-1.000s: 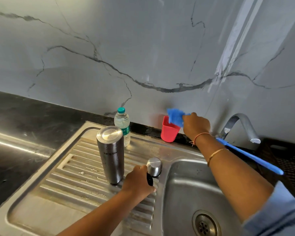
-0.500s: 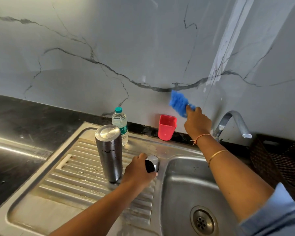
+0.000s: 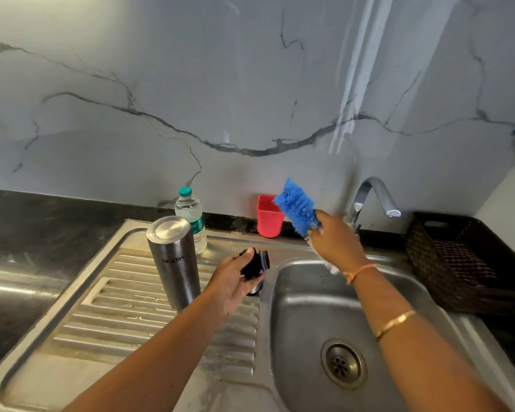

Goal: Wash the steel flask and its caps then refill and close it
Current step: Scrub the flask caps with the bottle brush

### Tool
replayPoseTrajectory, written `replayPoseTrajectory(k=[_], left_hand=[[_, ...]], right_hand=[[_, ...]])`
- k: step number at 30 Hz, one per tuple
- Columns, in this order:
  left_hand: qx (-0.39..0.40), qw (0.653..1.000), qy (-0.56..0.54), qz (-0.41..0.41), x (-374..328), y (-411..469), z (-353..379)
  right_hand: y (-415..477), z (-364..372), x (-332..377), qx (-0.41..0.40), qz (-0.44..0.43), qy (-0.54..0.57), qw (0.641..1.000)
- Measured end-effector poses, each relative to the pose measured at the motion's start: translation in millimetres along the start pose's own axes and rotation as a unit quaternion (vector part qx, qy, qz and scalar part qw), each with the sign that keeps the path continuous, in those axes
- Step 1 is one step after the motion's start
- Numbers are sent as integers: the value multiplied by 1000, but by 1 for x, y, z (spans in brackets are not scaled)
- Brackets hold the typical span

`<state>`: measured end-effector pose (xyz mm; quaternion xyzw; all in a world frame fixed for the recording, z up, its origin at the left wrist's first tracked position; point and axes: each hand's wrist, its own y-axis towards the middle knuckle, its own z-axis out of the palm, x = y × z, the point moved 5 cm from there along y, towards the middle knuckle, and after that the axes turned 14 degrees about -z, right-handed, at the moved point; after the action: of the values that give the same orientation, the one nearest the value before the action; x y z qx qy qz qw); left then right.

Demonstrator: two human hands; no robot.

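Note:
The steel flask point(image 3: 174, 263) stands upside down on the ribbed drainboard point(image 3: 125, 316), its printed name inverted. Just right of it, my left hand point(image 3: 235, 283) is shut on a black and steel flask cap point(image 3: 257, 264), lifted and tilted above the drainboard's right edge. A second cap part seems to lie under that hand, mostly hidden. My right hand point(image 3: 335, 243) grips a blue bottle brush point(image 3: 296, 208) near its bristles, bristle head pointing up and left, over the back rim of the sink basin point(image 3: 315, 310). Foam clings to that hand.
A small plastic water bottle point(image 3: 191, 217) stands behind the flask. A red cup point(image 3: 268, 217) sits at the wall. The tap point(image 3: 372, 196) curves over the basin's back right. A dark woven basket point(image 3: 464, 263) is on the right; black counter on the left.
My left hand lifted the cap off the drainboard and tilted it. My right hand took the brush out of the red cup, raised it, then brought it down toward the basin.

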<state>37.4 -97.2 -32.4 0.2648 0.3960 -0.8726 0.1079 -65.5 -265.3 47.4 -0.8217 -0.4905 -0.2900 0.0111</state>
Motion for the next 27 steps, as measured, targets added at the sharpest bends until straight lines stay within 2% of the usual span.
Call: replayPoseTrajectory(k=[4, 8, 11, 15, 20, 23, 27], left_hand=[[17, 998, -53, -10, 1, -3, 7], [32, 996, -84, -12, 3, -6, 16], [43, 995, -91, -9, 5, -6, 22], [39, 998, -42, 31, 5, -6, 30], [88, 993, 4, 74, 14, -11, 49], [109, 988, 26, 108, 10, -15, 50], [108, 980, 99, 132, 4, -19, 45]], right_hand=[[-54, -6, 4, -26, -3, 54, 998], [-93, -9, 12, -36, 4, 58, 998], [-112, -9, 25, -7, 14, 11, 1000], [-128, 1, 48, 59, 6, -89, 994], [-120, -4, 51, 66, 18, -157, 985], [-112, -9, 42, 67, 36, -105, 992], [-110, -8, 33, 69, 59, 42, 995]])
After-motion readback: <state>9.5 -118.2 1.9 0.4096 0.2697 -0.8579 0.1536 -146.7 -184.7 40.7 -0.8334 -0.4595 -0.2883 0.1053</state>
